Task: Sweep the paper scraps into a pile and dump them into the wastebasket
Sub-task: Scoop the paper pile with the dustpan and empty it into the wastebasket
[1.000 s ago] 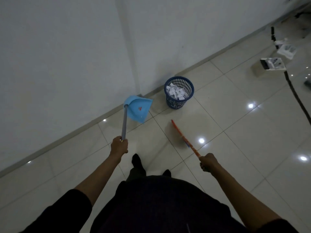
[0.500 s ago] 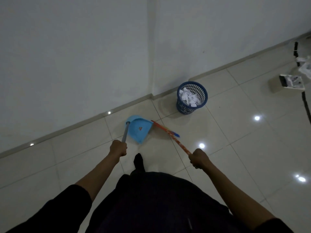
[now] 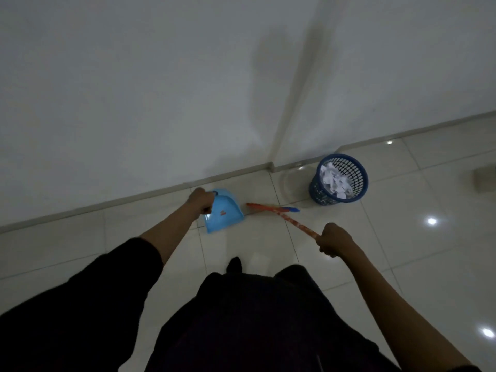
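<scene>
Inside blue wastebasket (image 3: 338, 180) — white scraps (image 3: 334, 181)

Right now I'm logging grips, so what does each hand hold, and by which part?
The left hand grips the dustpan at its handle end; the right hand grips the broom near the top of its stick.

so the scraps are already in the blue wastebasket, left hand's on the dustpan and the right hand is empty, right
Not quite: the right hand is not empty. The head view shows it gripping the orange broom handle, which runs down toward the floor beside the dustpan. The rest holds: white paper scraps sit in the blue wastebasket, and the left hand is on the dustpan.
</scene>
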`<act>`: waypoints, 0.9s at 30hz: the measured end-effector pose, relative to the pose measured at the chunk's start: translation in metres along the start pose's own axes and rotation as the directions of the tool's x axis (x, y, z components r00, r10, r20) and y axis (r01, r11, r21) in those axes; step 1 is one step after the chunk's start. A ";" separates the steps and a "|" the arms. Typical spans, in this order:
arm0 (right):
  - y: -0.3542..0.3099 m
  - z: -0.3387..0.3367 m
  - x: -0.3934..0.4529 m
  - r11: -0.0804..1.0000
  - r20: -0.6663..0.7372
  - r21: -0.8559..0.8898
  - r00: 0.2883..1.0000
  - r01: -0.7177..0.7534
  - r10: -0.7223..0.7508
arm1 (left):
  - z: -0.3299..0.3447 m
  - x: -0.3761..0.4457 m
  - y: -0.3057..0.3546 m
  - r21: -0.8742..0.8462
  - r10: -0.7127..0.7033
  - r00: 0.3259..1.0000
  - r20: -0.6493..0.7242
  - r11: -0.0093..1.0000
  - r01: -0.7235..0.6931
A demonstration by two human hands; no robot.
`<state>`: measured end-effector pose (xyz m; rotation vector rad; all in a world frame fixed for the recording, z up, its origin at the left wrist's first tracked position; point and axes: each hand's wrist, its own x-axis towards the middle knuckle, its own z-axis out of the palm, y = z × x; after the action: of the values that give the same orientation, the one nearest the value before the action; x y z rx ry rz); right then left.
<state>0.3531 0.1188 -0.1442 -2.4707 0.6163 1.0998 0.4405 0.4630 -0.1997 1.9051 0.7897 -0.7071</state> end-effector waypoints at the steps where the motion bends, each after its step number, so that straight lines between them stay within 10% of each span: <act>1: -0.008 -0.008 0.003 0.999 0.000 -0.041 1.000 0.010 -0.010 | -0.004 0.004 0.011 -0.006 -0.003 1.000 -0.007 1.000 0.003; 12: -0.094 -0.105 0.078 0.900 0.147 -0.409 0.984 0.149 -0.097 | -0.029 0.093 0.102 -0.153 -0.127 0.985 -0.118 0.982 0.108; 20: -0.155 -0.182 0.137 0.930 0.381 -0.249 0.910 0.269 -0.161 | -0.034 0.153 0.170 -0.083 -0.110 0.950 -0.291 0.993 0.089; 27: -0.198 -0.225 0.175 0.860 0.147 -0.069 0.857 0.506 -0.493 | -0.036 0.181 0.198 -0.187 -0.122 0.946 -0.301 0.980 0.067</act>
<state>0.6979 0.1325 -0.1069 -2.4154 -0.1341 1.0745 0.7114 0.4649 -0.2143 1.8497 1.1106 -0.3814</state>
